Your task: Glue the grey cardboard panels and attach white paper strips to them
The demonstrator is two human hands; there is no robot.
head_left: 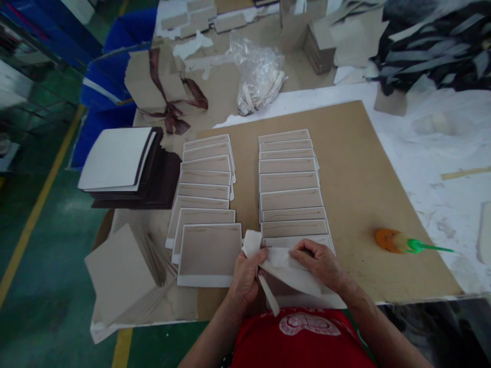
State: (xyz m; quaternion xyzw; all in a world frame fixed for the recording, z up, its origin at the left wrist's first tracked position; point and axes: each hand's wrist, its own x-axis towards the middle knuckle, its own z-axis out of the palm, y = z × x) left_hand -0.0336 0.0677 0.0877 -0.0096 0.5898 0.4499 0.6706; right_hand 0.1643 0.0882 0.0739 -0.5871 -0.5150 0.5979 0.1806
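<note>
My left hand [245, 278] is closed around a bunch of pale strips [252, 242], with one end sticking up and another hanging down near my shirt. Between the thumb and fingers of my right hand [317, 263] is the edge of a whitish strip [282, 263] that spans both hands. Beneath them lies the front panel of the right-hand column of overlapping beige panels [291, 199], each with a white border and a thin brownish line near its upper edge. A second column of overlapping panels [209, 253] lies just left of my left hand. My hands partly hide the nearest right-hand panel.
A bottle of orange liquid with a green nozzle [395, 241] lies on the brown board [356, 179] at right. Dark boards with white tops [117, 158] and fanned beige sheets [118, 271] stand at left. Farther back are a plastic bag of scraps [259, 76] and dark strips [437, 46].
</note>
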